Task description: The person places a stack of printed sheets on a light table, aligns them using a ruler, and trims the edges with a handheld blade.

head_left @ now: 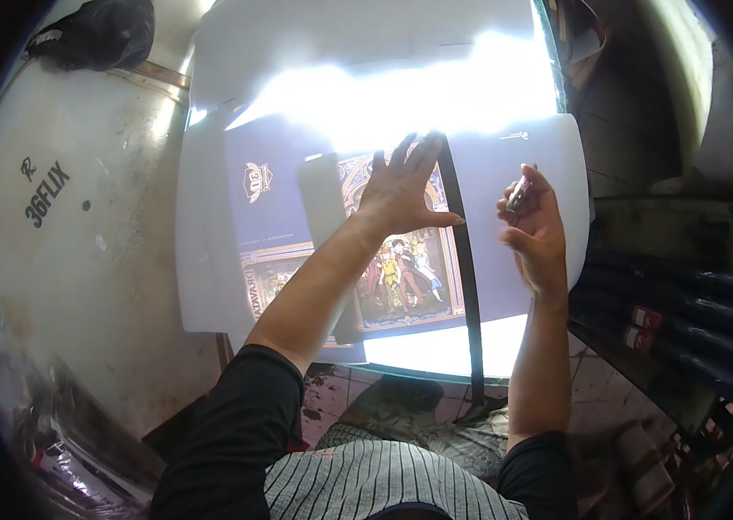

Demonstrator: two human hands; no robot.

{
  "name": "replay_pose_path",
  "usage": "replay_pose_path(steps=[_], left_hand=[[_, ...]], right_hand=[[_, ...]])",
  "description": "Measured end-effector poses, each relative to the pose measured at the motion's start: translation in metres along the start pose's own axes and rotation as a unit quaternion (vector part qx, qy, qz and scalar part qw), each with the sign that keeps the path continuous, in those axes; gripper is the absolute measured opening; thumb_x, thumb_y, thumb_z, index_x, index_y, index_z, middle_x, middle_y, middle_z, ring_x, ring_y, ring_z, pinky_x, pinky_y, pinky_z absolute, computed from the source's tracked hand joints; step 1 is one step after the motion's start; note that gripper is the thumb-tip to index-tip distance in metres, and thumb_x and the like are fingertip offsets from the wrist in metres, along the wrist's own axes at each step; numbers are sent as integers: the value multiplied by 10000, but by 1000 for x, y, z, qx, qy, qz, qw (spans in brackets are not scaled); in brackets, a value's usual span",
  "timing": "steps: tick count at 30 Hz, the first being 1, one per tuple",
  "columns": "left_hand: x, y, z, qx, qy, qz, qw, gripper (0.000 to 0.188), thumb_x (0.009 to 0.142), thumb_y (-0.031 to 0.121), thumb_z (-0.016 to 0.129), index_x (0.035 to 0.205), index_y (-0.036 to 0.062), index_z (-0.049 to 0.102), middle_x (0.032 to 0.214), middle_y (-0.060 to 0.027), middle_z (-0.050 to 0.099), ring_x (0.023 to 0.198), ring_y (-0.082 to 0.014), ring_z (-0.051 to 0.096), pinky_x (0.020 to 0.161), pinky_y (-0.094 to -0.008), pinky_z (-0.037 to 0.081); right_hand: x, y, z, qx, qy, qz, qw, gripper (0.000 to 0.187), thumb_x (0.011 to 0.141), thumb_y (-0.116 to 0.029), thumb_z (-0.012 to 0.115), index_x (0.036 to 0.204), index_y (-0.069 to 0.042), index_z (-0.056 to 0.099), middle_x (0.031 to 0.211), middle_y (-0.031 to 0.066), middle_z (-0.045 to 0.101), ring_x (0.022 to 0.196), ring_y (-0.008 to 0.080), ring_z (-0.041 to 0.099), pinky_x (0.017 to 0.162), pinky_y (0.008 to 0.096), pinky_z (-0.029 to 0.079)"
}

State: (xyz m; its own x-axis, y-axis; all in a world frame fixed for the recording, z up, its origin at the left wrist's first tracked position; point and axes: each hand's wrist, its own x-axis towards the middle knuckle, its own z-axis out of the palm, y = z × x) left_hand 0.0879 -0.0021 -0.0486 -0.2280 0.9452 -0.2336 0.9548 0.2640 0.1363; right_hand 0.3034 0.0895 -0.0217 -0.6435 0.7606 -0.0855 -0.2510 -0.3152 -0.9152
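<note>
A large purple-blue printed sheet (495, 277) lies before me, with a framed picture of several cartoon figures in its middle. Across it, running toward me past the near table edge, is a long narrow black strip (467, 299) like a straightedge. My left hand (399, 189) is spread over the picture, its thumb reaching to the strip's left edge. To the right of the strip, my right hand (540, 221) is raised with curled fingers around a small silvery tool (519, 193); its exact kind is unclear.
Strong glare covers the far part of the glass-edged table (492, 380). At the left stands a pale board (80, 260) with a black bag (106, 35) at its far end. Dark blue rolls (670, 299) lie at the right. Plastic-wrapped items (80, 468) are at lower left.
</note>
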Motion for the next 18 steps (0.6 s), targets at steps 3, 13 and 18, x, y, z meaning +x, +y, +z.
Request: replay_pose_path(steps=[3,13,18], left_hand=[[0,-1,-1,-4,4,3,1000,1352,650,873,676,1618,111,119,1672,-96,192,1543,-328,157,1187,-619,228],[3,0,-1,-34,5,2,999,1347,634,883,673,1589,45,227,1673,-126,193,1552,-335,117,1230,-630,81],[3,0,-4,-55,-2,-3,999,1337,630,840,720,1583,36,238,1665,-136,214,1547,-351,127,1226,-631,84]], right_hand=[[22,5,3,-187,6,-88,978,330,955,-124,711,1239,-44,564,989,46,620,883,97,586,784,237,504],[115,49,4,-519,-37,-393,758,105,911,-60,667,1013,-53,687,880,68,726,717,144,708,607,270,563],[126,57,5,-577,-81,-365,726,100,789,-62,657,883,-93,674,879,35,718,796,185,695,613,334,567]])
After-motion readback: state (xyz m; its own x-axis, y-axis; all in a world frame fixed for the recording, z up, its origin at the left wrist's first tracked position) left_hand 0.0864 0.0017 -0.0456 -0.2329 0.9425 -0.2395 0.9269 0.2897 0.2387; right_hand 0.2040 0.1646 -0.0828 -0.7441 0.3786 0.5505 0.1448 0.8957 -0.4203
